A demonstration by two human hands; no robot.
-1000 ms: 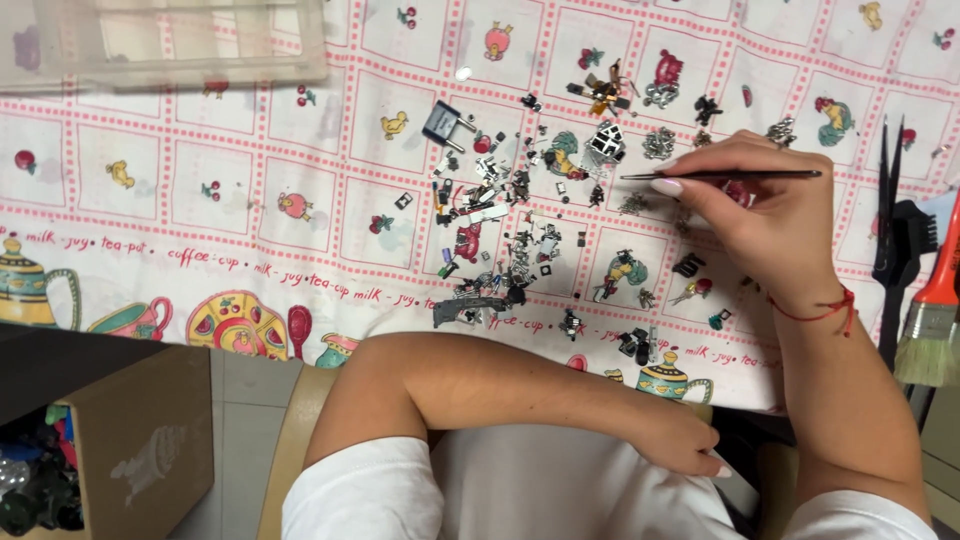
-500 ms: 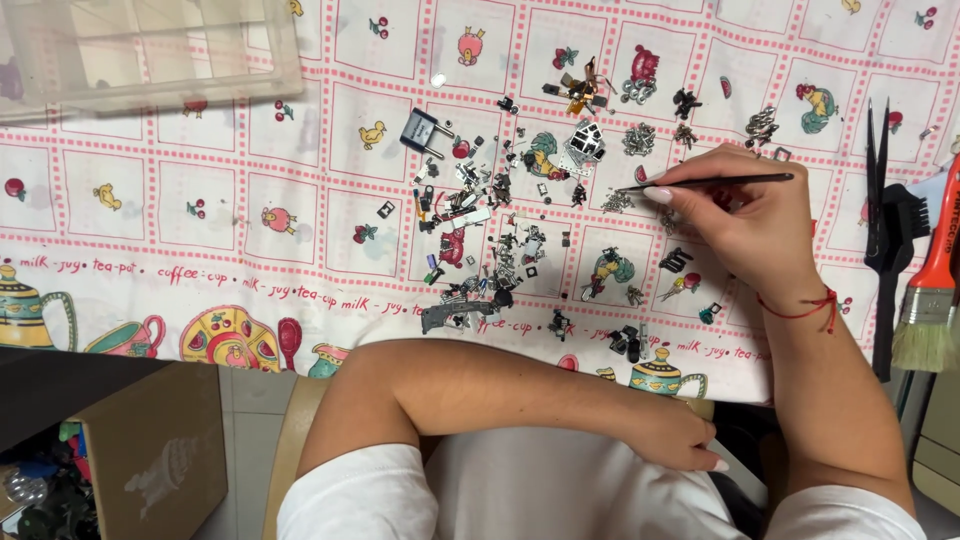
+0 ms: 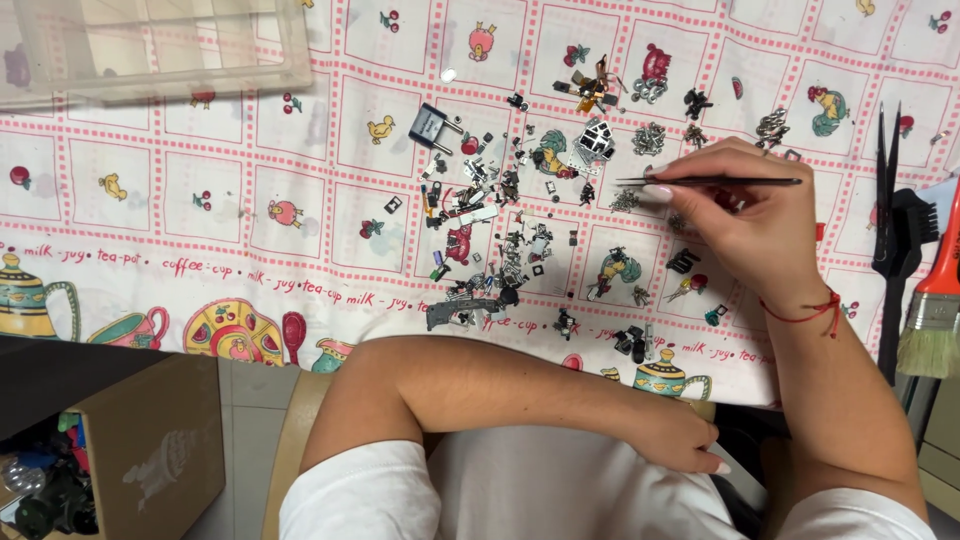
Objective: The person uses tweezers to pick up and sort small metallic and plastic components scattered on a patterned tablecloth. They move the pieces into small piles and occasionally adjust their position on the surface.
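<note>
holding a pair of thin dark tweezers (image 3: 715,181), the right hand (image 3: 745,225) is seen over the right part of the patterned tablecloth (image 3: 150,200). the tweezers are pinched between thumb and fingertips (image 3: 658,192), lying nearly level, the tips pointing left past the fingers and the rear end projecting to the right above the knuckles. the tips are placed just above a small cluster of metal bits (image 3: 626,200); whether anything is gripped in them cannot be told. a red thread (image 3: 805,308) is worn around the right wrist.

the left hand (image 3: 680,440) is kept low, below the table edge and against the white shirt (image 3: 560,500), forearm folded across the body. its fingers are loosely curled; nothing is seen held in it.

a scatter of small dark and silver parts (image 3: 490,240) is spread on the cloth left of the tweezer tips, with a grey two-pin plug (image 3: 432,128) at its upper left. a clear plastic compartment box (image 3: 150,45) is noted at the top left, well apart from both hands. a black brush (image 3: 900,250) and an orange-handled paintbrush (image 3: 935,300) lie at the right edge. a cardboard box (image 3: 140,450) stands on the floor at lower left.
</note>
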